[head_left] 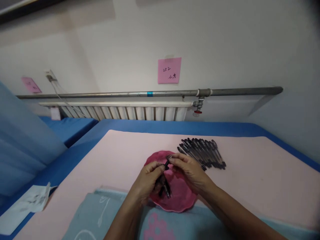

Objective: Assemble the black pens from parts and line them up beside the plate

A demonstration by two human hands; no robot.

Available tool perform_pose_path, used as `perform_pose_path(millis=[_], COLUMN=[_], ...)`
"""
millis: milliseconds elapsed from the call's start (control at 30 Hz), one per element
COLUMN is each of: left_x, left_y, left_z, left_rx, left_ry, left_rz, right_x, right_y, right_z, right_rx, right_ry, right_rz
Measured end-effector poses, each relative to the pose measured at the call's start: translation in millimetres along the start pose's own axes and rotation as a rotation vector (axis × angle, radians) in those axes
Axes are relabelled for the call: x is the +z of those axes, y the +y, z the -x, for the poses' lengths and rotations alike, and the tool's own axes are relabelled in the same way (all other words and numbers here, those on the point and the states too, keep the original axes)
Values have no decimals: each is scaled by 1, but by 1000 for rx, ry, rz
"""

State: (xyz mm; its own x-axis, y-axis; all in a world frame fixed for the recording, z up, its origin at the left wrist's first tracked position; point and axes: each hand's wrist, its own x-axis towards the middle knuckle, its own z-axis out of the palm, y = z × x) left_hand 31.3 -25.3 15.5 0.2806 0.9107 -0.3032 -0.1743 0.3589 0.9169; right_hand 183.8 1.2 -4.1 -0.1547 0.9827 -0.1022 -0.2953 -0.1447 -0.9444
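My left hand [153,173] is closed over the left side of a pink scalloped dish [181,200], its thumb and finger pinching a small black pen part [166,164]. From the right, my right hand [187,168] meets it, fingertips closed on the upper end of the same piece. Whether this is a cap or a short barrel I cannot tell. Below my left fingers, more dark pen parts [166,191] show in the dish, partly hidden by the hand. Beyond my right hand lies a slanted row of several black-capped pens [203,153], side by side.
A pale pink mat [250,180] covers the blue bed-like surface [175,126]. Along its near edge lies a blue-green cloth [107,206]. White paper [27,203] rests at the left by a blue curtain [22,140]. A radiator [140,112] and pipe [112,94] run behind.
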Motion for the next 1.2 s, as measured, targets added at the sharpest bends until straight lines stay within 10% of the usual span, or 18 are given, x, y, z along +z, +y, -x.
perform_pose_path(millis=[567, 967, 1200], left_x=[-5, -24, -20], left_y=[-8, 6, 3], left_z=[-7, -6, -6], left_rx=[130, 105, 89], left_ry=[55, 198, 135], left_rz=[-173, -192, -218], right_x=[-2, 12, 12], right_y=[0, 21, 14], right_z=[-4, 22, 19], right_rx=[16, -278, -247], right_ry=[10, -244, -220], right_rz=[1, 1063, 939])
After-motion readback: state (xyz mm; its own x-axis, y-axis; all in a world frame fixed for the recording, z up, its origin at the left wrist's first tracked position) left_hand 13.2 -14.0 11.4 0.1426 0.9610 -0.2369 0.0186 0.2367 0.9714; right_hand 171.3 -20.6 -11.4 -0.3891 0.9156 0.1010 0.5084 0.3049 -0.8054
